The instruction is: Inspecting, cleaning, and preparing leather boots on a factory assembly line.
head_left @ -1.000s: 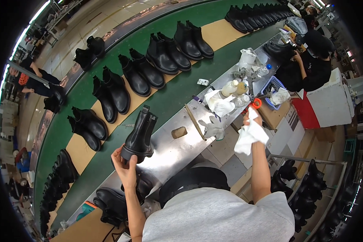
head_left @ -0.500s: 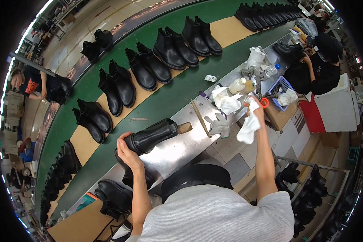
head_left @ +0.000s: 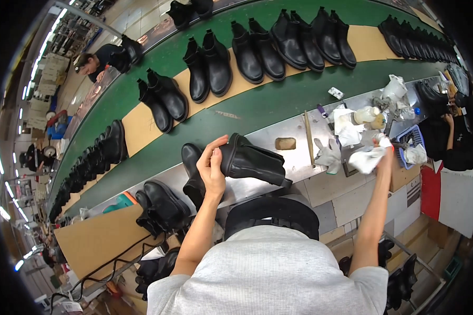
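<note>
Boot (head_left: 252, 161) sideways — opening leftward

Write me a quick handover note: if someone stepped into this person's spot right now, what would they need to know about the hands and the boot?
Left hand: gripping a black boot by its shaft opening, held tipped on its side above the metal bench.
Right hand: holding a white cloth, out to the right over the bench edge, apart from the boot.
Nearby: a second black boot on the bench behind the left hand, a white glove, more rags and a bottle at the right.
Done: boot lifted, cloth in hand.
Left: cloth has not met the boot; whether it has been wiped cannot be told.
</note>
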`<act>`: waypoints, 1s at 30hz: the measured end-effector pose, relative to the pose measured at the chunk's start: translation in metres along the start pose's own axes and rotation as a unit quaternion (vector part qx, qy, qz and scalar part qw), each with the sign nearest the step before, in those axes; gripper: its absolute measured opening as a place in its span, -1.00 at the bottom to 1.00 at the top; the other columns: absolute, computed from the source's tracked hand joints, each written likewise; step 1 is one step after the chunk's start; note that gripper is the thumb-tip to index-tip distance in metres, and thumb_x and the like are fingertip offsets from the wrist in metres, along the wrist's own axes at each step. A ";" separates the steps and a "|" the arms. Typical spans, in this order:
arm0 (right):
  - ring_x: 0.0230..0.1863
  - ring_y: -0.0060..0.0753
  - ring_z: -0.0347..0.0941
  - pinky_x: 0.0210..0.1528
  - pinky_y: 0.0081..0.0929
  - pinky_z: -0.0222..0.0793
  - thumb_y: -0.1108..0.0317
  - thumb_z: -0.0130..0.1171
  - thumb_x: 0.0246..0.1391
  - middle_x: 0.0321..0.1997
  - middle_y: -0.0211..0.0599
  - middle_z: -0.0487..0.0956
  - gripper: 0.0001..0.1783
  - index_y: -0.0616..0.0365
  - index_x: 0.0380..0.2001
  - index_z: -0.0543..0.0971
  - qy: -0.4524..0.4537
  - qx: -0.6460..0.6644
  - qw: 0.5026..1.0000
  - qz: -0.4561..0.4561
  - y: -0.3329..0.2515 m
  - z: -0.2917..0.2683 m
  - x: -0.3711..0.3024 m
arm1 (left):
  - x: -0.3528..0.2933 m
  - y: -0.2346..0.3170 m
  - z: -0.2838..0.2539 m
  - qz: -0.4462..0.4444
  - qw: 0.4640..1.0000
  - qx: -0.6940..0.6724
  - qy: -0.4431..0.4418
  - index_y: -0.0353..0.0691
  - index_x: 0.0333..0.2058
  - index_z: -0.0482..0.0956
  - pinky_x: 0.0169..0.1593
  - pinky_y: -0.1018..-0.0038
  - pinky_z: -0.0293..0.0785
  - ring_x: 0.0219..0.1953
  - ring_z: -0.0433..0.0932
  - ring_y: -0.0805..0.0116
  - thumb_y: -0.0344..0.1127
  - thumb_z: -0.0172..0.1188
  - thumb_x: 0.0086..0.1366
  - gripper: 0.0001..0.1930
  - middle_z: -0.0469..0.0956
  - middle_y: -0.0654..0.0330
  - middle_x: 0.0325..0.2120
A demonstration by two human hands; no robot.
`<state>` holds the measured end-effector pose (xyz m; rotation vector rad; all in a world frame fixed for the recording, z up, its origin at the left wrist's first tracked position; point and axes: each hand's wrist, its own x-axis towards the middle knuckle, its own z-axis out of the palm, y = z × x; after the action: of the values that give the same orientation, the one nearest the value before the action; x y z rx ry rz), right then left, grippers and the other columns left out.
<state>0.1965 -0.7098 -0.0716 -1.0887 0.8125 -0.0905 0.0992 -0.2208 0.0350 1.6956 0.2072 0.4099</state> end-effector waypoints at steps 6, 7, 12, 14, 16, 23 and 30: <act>-0.66 -0.59 0.40 -0.63 -0.64 0.30 0.44 0.06 -0.06 -0.53 -0.30 0.55 -0.51 0.16 0.03 0.33 -0.256 -0.363 0.893 -0.079 -0.014 0.089 -0.113 | -0.025 -0.009 -0.018 0.056 0.997 -0.002 -0.047 -0.47 -0.33 0.53 -0.03 0.45 0.33 -0.16 0.50 0.18 -0.34 0.00 0.09 -0.72 0.53 -0.04 -0.28; -0.59 -0.64 0.41 -0.58 -0.69 0.30 0.43 0.10 -0.09 -0.52 -0.37 0.54 -0.60 0.11 -0.09 0.40 -0.359 -0.388 0.847 -0.059 -0.004 0.120 -0.156 | -0.028 -0.009 -0.019 0.063 0.997 0.000 -0.050 -0.47 -0.33 0.53 -0.03 0.43 0.34 -0.16 0.50 0.16 -0.35 0.00 0.08 -0.72 0.53 -0.05 -0.29; -0.51 -0.72 0.32 -0.45 -0.70 0.21 0.48 0.19 -0.16 -0.57 -0.51 0.45 -0.82 0.15 -0.43 0.43 -0.586 -0.304 0.744 0.104 0.088 0.202 -0.249 | -0.034 -0.011 -0.018 0.093 0.993 0.002 -0.070 -0.47 -0.36 0.53 -0.04 0.39 0.36 -0.16 0.51 0.11 -0.39 0.02 0.05 -0.75 0.53 -0.07 -0.30; -0.53 -0.70 0.31 -0.47 -0.67 0.20 0.51 0.15 -0.16 -0.60 -0.48 0.44 -0.90 0.19 -0.52 0.43 -0.557 -0.372 0.734 0.113 0.097 0.212 -0.263 | -0.039 -0.014 -0.019 0.098 0.992 -0.010 -0.076 -0.47 -0.38 0.53 -0.05 0.38 0.37 -0.16 0.51 0.10 -0.42 0.04 0.02 -0.78 0.53 -0.07 -0.32; -0.56 -0.68 0.30 -0.50 -0.68 0.19 0.54 0.12 -0.16 -0.62 -0.46 0.44 -0.93 0.21 -0.55 0.42 -0.549 -0.382 0.737 0.102 0.101 0.214 -0.267 | -0.040 -0.016 -0.022 0.102 0.992 -0.007 -0.068 -0.46 -0.40 0.53 -0.05 0.38 0.38 -0.17 0.51 0.10 -0.43 0.04 0.01 -0.79 0.54 -0.05 -0.33; -0.58 -0.68 0.28 -0.56 -0.66 0.16 0.55 0.11 -0.17 -0.64 -0.45 0.42 -0.92 0.22 -0.57 0.40 -0.503 -0.393 0.765 0.089 0.110 0.209 -0.283 | -0.042 -0.016 -0.027 0.093 0.993 -0.010 -0.071 -0.44 -0.42 0.54 -0.06 0.38 0.38 -0.16 0.51 0.11 -0.44 0.04 0.01 -0.81 0.54 -0.03 -0.33; -0.57 -0.74 0.25 -0.55 -0.69 0.14 0.50 0.13 -0.12 -0.65 -0.52 0.37 -0.85 0.19 -0.62 0.35 -0.440 -0.275 0.838 0.169 0.112 0.204 -0.292 | -0.042 -0.021 -0.030 0.084 0.993 -0.014 -0.086 -0.43 -0.42 0.54 -0.05 0.39 0.38 -0.16 0.52 0.12 -0.43 0.04 0.01 -0.81 0.54 -0.02 -0.33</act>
<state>0.0808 -0.3725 0.0384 -1.3218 0.1544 0.9432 0.0509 -0.2055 0.0119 1.7166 -0.0664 0.3867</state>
